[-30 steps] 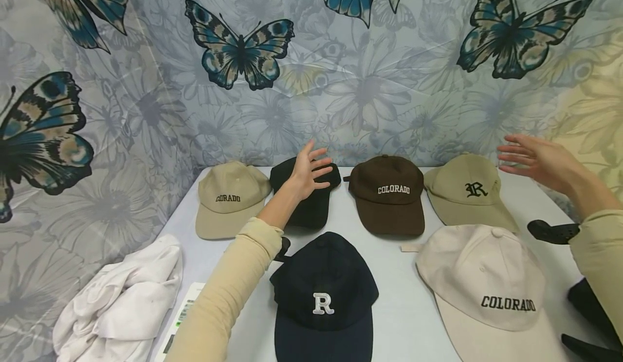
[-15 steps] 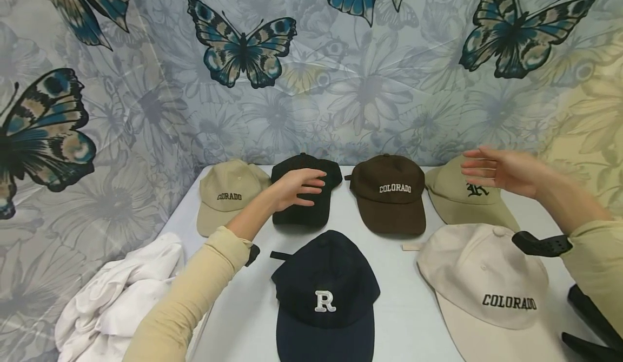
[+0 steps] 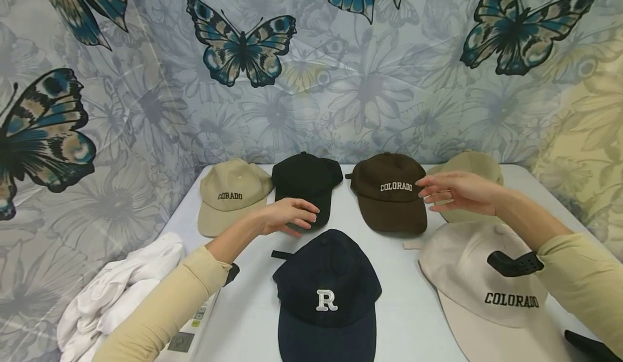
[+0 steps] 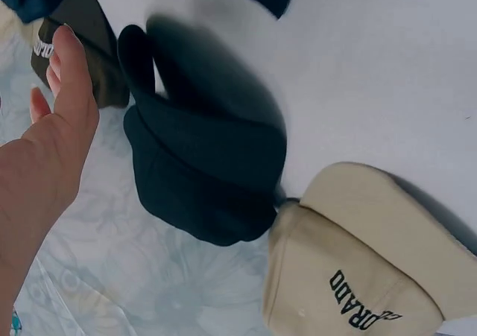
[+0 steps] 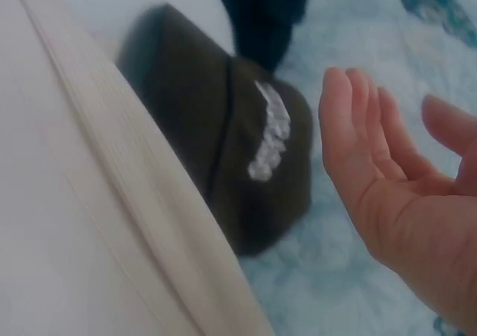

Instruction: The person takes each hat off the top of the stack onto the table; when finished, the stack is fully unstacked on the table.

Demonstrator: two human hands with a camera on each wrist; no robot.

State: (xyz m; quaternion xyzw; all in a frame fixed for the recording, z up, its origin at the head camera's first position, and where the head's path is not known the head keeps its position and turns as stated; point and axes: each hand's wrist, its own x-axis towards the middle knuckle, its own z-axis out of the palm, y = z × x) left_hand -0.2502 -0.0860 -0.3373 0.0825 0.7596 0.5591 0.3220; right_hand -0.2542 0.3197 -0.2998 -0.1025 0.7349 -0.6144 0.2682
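Observation:
My left hand (image 3: 284, 216) hovers with loose fingers in front of the black cap (image 3: 304, 181), above the back of the navy cap (image 3: 327, 275) with a white R. Over on the right, my right hand (image 3: 459, 193) hangs in the air with relaxed fingers, between the brown COLORADO cap (image 3: 389, 199) and the olive-tan cap (image 3: 469, 162), which it partly covers. Below my right forearm lies the cream COLORADO cap (image 3: 467, 264). A beige cap (image 3: 233, 189) sits at the back left. Neither hand holds anything.
A crumpled white cloth (image 3: 121, 291) lies at the left edge of the white table (image 3: 243, 308). Next to it, a device with a small grey display (image 3: 181, 342) is partly under my left sleeve. A butterfly-print curtain (image 3: 340, 80) hangs behind the table.
Both hands have come down and closer to me. The right hand has also swung left, from beside the olive-tan cap to in front of it. The caps have stayed in place.

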